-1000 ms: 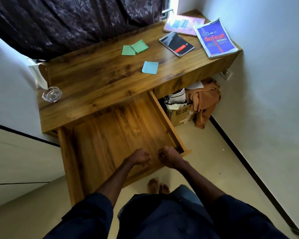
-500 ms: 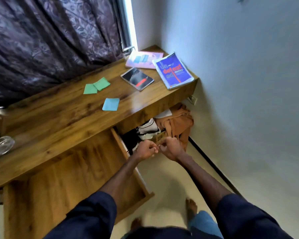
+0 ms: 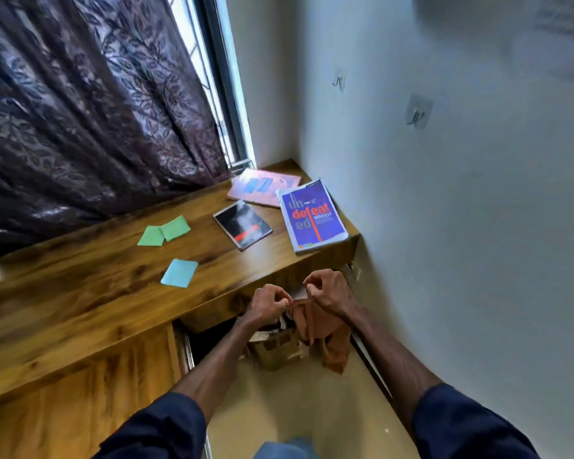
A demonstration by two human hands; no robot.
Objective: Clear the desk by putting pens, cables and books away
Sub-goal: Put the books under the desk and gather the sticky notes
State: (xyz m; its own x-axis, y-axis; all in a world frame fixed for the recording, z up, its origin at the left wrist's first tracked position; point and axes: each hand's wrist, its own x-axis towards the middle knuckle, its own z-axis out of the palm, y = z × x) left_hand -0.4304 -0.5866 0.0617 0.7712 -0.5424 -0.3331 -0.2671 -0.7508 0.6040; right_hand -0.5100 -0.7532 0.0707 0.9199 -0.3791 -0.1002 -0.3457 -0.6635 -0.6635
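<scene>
Three books lie at the far right end of the wooden desk (image 3: 90,303): a blue book (image 3: 314,217) with orange lettering, a black notebook (image 3: 242,228) and a pink book (image 3: 262,190) by the window. My left hand (image 3: 268,304) and my right hand (image 3: 328,291) hover side by side just in front of the desk's right front edge, below the books. Both have curled fingers and hold nothing that I can see. The desk's drawer (image 3: 80,395) stands pulled out at the lower left.
Two green sticky notes (image 3: 164,230) and a blue one (image 3: 179,273) lie mid-desk. Under the desk an orange cloth (image 3: 327,339) hangs over a cardboard box (image 3: 272,351). A dark curtain (image 3: 90,120) hangs behind the desk; a white wall with hooks (image 3: 418,114) bounds the right.
Both hands left the drawer's front edge and rose to the right, toward the books' end of the desk. The view swung up and right; the drawer stays open.
</scene>
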